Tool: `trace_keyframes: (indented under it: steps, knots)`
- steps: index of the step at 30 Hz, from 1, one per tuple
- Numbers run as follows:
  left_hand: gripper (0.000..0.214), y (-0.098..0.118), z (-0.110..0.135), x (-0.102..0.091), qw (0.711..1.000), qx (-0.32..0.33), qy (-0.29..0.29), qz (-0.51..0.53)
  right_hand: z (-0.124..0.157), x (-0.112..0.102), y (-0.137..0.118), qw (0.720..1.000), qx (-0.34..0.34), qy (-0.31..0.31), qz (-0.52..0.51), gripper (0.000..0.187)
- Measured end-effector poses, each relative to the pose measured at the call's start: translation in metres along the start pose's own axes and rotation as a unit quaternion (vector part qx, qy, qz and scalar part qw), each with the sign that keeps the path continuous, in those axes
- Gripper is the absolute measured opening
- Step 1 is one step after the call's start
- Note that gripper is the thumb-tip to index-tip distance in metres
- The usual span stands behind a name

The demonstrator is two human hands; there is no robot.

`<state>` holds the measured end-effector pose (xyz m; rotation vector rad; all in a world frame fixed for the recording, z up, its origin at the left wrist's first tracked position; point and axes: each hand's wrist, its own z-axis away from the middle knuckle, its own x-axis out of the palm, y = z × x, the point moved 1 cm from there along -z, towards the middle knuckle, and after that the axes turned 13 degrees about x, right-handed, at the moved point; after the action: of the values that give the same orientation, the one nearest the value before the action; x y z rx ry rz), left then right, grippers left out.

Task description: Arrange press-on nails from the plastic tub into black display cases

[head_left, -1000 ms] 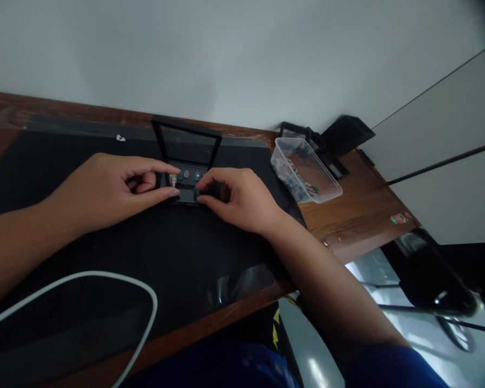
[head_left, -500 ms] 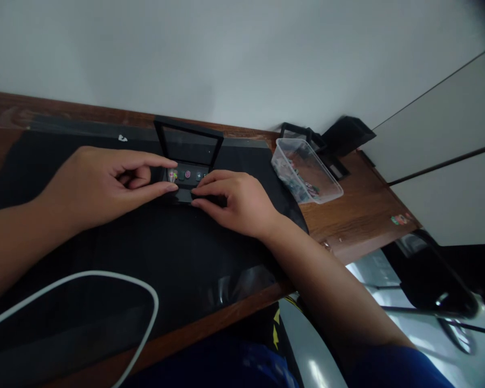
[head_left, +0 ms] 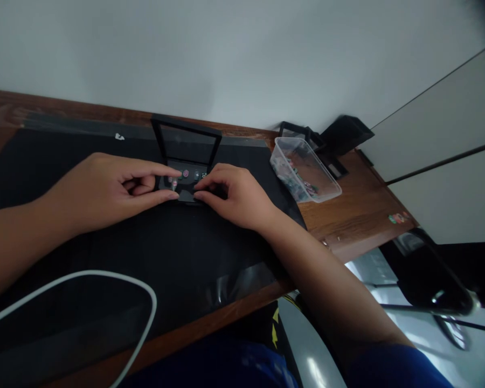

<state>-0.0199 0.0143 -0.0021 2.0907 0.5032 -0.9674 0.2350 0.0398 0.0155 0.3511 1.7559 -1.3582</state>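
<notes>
A small black hinged display case (head_left: 188, 198) lies on the black mat, its framed clear lid (head_left: 189, 143) standing up at the back. Several small colourful pieces (head_left: 186, 173) sit in a row inside it. My left hand (head_left: 105, 183) reaches in from the left, thumb and index finger closed on the two ends of a small clear piece with a pink mark (head_left: 174, 185). At the case's right side is my right hand (head_left: 236, 196), its thumb and fingertips drawn close together in a pinch. What lies between those fingertips is hidden.
A clear plastic tub (head_left: 307, 170) with small wrapped pieces stands to the right, black frames (head_left: 295, 131) behind it. A white cable (head_left: 101, 273) loops across the front left. A white scrap (head_left: 119, 137) lies at the back; a wall rises behind the desk.
My left hand has moved slightly down and right, towards the case's front, with the small piece between its fingertips. My right fingertips have shifted slightly at the case's right side.
</notes>
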Motion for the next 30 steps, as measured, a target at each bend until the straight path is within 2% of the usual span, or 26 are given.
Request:
trace_keyframes:
  steps: [5, 11, 14, 21, 30]
  knots:
    - [0.047, -0.0045, 0.0025, 0.0024, 0.999, 0.044, 0.023, 0.007, -0.0041, 0.0026, 0.0045, 0.995, 0.069, 0.004, -0.066, 0.005]
    - [0.043, -0.0069, 0.0022, 0.0034, 0.998, 0.053, 0.012, 0.026, -0.0056, 0.0007, 0.0035, 0.987, 0.116, -0.034, -0.105, 0.018]
    - [0.044, -0.0064, 0.0008, 0.0040, 0.999, 0.043, 0.005, 0.033, -0.0065, -0.0001, 0.0047, 0.984, 0.146, -0.033, -0.100, 0.022]
    - [0.046, -0.0039, 0.0000, 0.0024, 0.999, 0.012, -0.013, 0.043, -0.0069, 0.0003, 0.0044, 0.985, 0.151, -0.011, -0.084, 0.020]
    - [0.049, -0.0036, -0.0014, 0.0011, 1.000, 0.003, -0.019, 0.018, -0.0001, -0.0047, -0.0006, 0.983, 0.172, -0.022, -0.055, 0.034]
